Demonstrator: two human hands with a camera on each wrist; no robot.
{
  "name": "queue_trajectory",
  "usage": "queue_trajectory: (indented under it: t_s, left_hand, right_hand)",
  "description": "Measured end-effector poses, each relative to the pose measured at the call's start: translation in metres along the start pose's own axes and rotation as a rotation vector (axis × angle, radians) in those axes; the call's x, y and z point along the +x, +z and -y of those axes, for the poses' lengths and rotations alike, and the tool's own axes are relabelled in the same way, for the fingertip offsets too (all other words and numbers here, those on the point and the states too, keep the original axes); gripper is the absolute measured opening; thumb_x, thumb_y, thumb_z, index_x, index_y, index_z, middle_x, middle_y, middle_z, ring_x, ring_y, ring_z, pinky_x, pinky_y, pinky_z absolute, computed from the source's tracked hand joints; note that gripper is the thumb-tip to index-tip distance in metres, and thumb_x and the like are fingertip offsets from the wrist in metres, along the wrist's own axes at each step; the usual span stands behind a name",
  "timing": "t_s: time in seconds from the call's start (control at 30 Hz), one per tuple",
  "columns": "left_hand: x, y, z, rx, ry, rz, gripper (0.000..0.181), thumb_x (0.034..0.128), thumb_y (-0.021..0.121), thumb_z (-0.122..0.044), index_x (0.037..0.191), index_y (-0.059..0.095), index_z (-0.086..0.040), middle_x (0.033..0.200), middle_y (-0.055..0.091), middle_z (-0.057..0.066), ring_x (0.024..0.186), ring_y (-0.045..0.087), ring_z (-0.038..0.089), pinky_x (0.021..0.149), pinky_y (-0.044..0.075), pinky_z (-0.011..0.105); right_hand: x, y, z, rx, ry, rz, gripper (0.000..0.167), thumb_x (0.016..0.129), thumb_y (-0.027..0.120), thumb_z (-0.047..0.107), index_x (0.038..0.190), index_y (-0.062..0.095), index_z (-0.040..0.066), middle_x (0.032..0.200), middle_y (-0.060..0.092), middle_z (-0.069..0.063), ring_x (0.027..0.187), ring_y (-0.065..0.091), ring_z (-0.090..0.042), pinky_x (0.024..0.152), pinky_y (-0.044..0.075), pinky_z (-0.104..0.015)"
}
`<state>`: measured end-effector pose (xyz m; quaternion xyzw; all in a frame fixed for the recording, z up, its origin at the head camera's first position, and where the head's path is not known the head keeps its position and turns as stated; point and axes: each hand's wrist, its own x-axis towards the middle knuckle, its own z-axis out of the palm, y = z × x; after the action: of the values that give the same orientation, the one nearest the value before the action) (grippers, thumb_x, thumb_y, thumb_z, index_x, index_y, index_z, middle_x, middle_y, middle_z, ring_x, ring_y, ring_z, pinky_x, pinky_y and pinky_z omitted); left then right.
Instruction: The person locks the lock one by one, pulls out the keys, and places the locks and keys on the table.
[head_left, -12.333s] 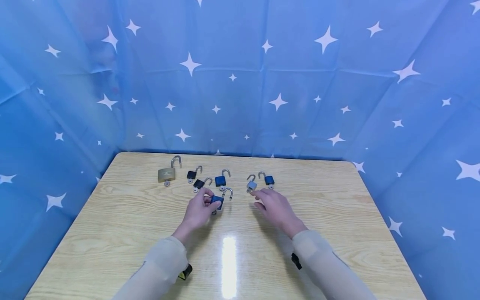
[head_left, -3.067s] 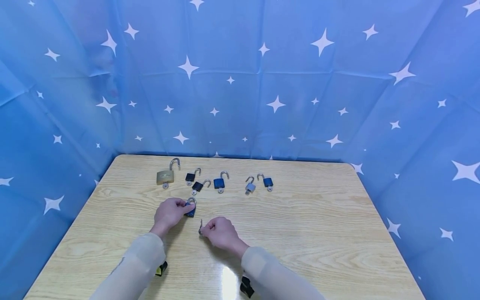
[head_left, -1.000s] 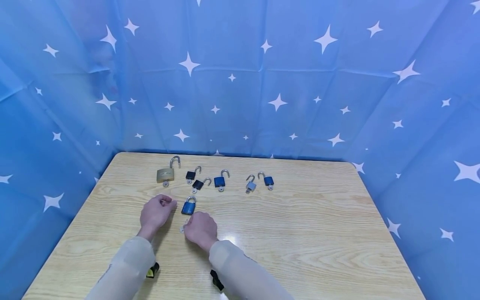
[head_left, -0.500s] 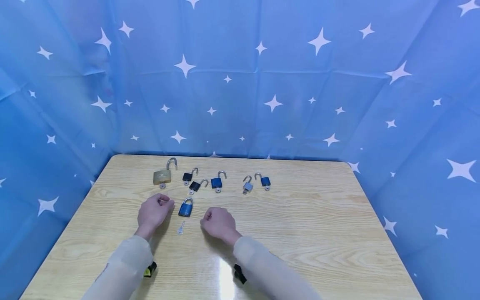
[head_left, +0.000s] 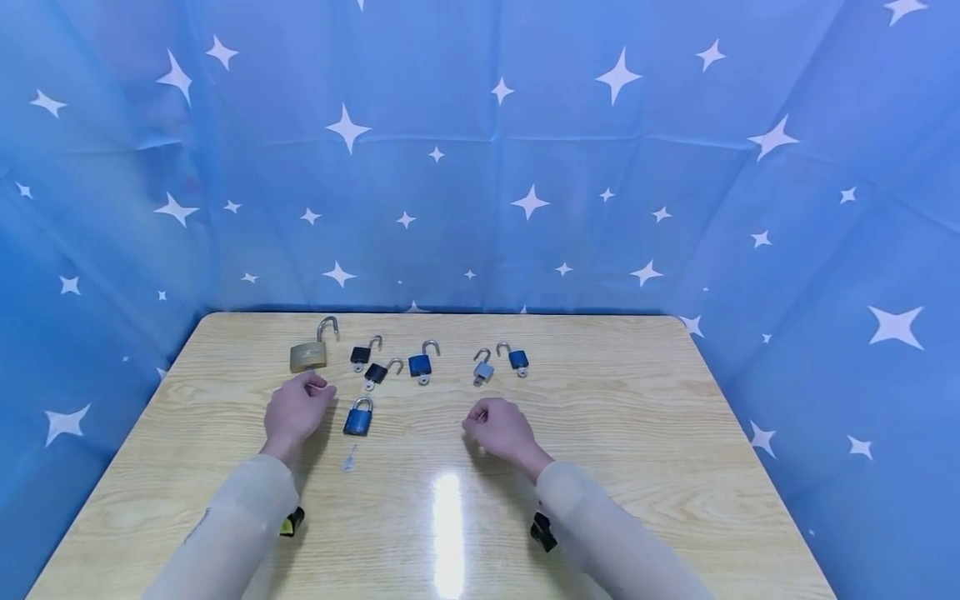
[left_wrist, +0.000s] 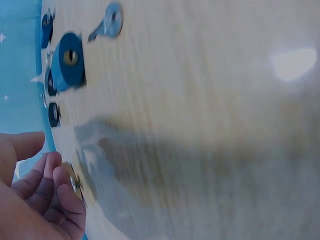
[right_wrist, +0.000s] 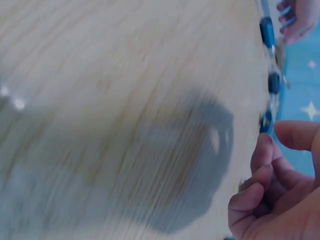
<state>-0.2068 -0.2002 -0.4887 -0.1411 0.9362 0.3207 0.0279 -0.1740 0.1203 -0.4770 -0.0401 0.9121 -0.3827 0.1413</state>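
My left hand [head_left: 294,410] hovers over the table just in front of the brass padlock [head_left: 308,357], its fingers loosely bent around nothing. To its right lies a closed blue padlock [head_left: 357,422], with a small silver key [head_left: 349,460] in front of it. In the left wrist view the blue padlock [left_wrist: 68,62] shows its keyhole, and the key [left_wrist: 111,21] lies flat apart from it. My right hand [head_left: 501,428], also empty and loosely curled, is above the table in front of the light blue padlock [head_left: 483,372].
Along the back of the wooden table [head_left: 637,467] lie open padlocks with keys in them: a black one [head_left: 361,355], another black one [head_left: 377,374], a blue one [head_left: 420,365] and a blue one at the right [head_left: 518,359]. A starry blue curtain [head_left: 465,217] hangs behind.
The blue padlock was released by my left hand, and the key was laid down by my right hand. My right hand has since moved right and away from the key.
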Motion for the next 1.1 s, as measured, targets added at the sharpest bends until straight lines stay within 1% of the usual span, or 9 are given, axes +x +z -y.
queue_trajectory:
  t_s: [0.2, 0.33, 0.47, 0.53, 0.6, 0.77, 0.83, 1.0, 1.1]
  left_hand:
    - [0.015, -0.009, 0.006, -0.005, -0.047, -0.063, 0.039, 0.0981, 0.051, -0.035, 0.124, 0.059, -0.006, 0.110, 0.064, 0.014, 0.090, 0.060, 0.028, 0.067, 0.040, 0.034]
    - [0.024, -0.014, 0.010, 0.007, -0.076, -0.085, 0.050, 0.0977, 0.050, -0.036, 0.135, 0.050, -0.002, 0.117, 0.058, 0.018, 0.099, 0.057, 0.034, 0.072, 0.043, 0.043]
    - [0.034, -0.018, 0.010, 0.085, -0.096, -0.045, 0.064, 0.0969, 0.050, -0.040, 0.143, 0.038, 0.003, 0.129, 0.049, 0.028, 0.115, 0.049, 0.044, 0.086, 0.044, 0.056]
    - [0.038, -0.020, 0.009, 0.134, -0.103, -0.012, 0.070, 0.0974, 0.047, -0.043, 0.145, 0.033, 0.006, 0.134, 0.044, 0.032, 0.120, 0.044, 0.049, 0.093, 0.041, 0.059]
    - [0.043, -0.020, 0.007, 0.174, -0.104, 0.011, 0.073, 0.0981, 0.044, -0.046, 0.145, 0.032, 0.008, 0.136, 0.042, 0.034, 0.122, 0.042, 0.051, 0.097, 0.040, 0.060]
    - [0.050, -0.018, 0.001, 0.219, -0.102, 0.031, 0.074, 0.0996, 0.038, -0.049, 0.139, 0.036, 0.013, 0.130, 0.044, 0.036, 0.118, 0.045, 0.050, 0.094, 0.042, 0.059]
    - [0.052, -0.017, 0.000, 0.230, -0.105, 0.037, 0.073, 0.0999, 0.036, -0.049, 0.136, 0.039, 0.014, 0.127, 0.046, 0.036, 0.115, 0.046, 0.049, 0.092, 0.043, 0.058]
    - [0.059, -0.013, 0.006, 0.245, -0.127, 0.043, 0.076, 0.1005, 0.030, -0.053, 0.132, 0.043, 0.015, 0.122, 0.047, 0.036, 0.112, 0.046, 0.049, 0.086, 0.044, 0.057]
    - [0.063, -0.010, 0.007, 0.243, -0.142, 0.042, 0.076, 0.1009, 0.028, -0.053, 0.129, 0.045, 0.015, 0.120, 0.048, 0.036, 0.112, 0.046, 0.050, 0.086, 0.043, 0.058]
  right_hand:
    - [-0.004, -0.018, -0.016, 0.014, 0.044, -0.062, 0.013, 0.091, 0.063, 0.021, 0.091, 0.068, 0.009, 0.075, 0.064, 0.000, 0.058, 0.054, -0.012, 0.058, 0.043, -0.026]
    - [-0.006, -0.026, -0.026, 0.021, 0.080, -0.097, 0.012, 0.090, 0.063, 0.020, 0.090, 0.068, 0.009, 0.075, 0.064, -0.001, 0.058, 0.054, -0.012, 0.057, 0.043, -0.026]
    - [-0.008, -0.032, -0.036, 0.003, 0.112, -0.135, 0.011, 0.089, 0.064, 0.019, 0.089, 0.068, 0.010, 0.074, 0.063, -0.001, 0.059, 0.052, -0.012, 0.056, 0.041, -0.026]
    - [-0.009, -0.034, -0.039, -0.001, 0.126, -0.147, 0.011, 0.089, 0.064, 0.019, 0.089, 0.068, 0.010, 0.074, 0.063, -0.001, 0.059, 0.052, -0.012, 0.056, 0.041, -0.026]
    - [-0.010, -0.036, -0.042, 0.002, 0.136, -0.153, 0.011, 0.089, 0.064, 0.019, 0.089, 0.068, 0.010, 0.074, 0.062, -0.001, 0.059, 0.052, -0.012, 0.056, 0.041, -0.026]
    - [-0.012, -0.036, -0.045, 0.008, 0.148, -0.152, 0.010, 0.089, 0.064, 0.019, 0.089, 0.068, 0.010, 0.072, 0.061, 0.000, 0.058, 0.051, -0.012, 0.055, 0.040, -0.026]
    - [-0.012, -0.036, -0.045, 0.010, 0.151, -0.156, 0.011, 0.090, 0.063, 0.019, 0.089, 0.068, 0.010, 0.074, 0.062, 0.000, 0.059, 0.052, -0.012, 0.055, 0.041, -0.026]
    - [-0.009, -0.037, -0.046, 0.043, 0.151, -0.161, 0.014, 0.092, 0.062, 0.023, 0.091, 0.069, 0.010, 0.075, 0.062, -0.001, 0.059, 0.051, -0.012, 0.056, 0.042, -0.026]
    - [-0.009, -0.038, -0.048, 0.071, 0.143, -0.156, 0.016, 0.093, 0.063, 0.024, 0.092, 0.068, 0.009, 0.073, 0.061, -0.002, 0.057, 0.050, -0.012, 0.054, 0.042, -0.026]
